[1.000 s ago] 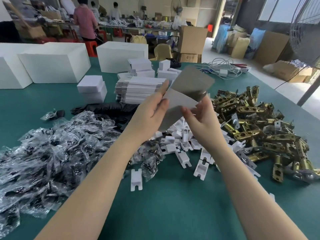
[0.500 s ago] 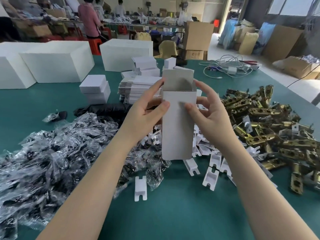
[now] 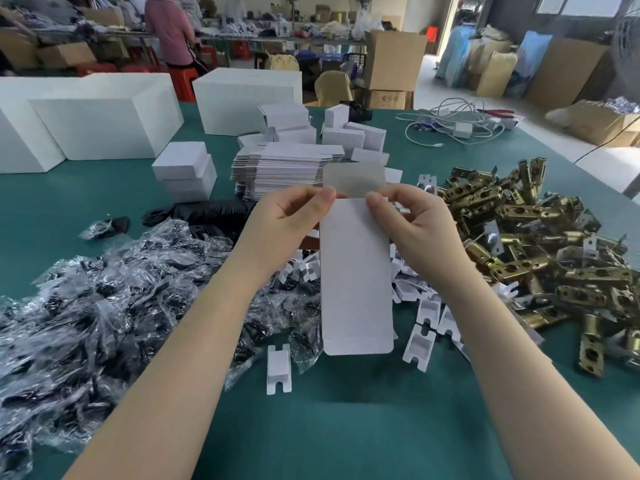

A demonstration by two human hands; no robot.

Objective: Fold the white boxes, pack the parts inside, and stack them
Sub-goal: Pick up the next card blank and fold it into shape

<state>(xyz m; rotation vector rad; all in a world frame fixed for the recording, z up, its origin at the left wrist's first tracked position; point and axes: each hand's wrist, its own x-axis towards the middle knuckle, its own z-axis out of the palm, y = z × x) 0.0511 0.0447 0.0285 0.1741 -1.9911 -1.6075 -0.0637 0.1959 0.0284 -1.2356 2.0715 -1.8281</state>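
The left hand [image 3: 289,220] and right hand [image 3: 417,221], forearms reaching forward, each pinch a top corner of the tall white cardboard box [image 3: 356,275], which hangs upright between them above the green table [image 3: 346,427], its grey top flap [image 3: 354,180] raised.

Bagged parts [image 3: 104,306] left, latches [image 3: 540,244] right, flat boxes [image 3: 287,168] behind.

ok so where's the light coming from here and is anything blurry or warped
Head view: daylight from the doorway and windows at upper right washes out the floor; the white box in both hands casts a soft shadow on the green table; wide-angle bending at the edges; the far workers are soft.
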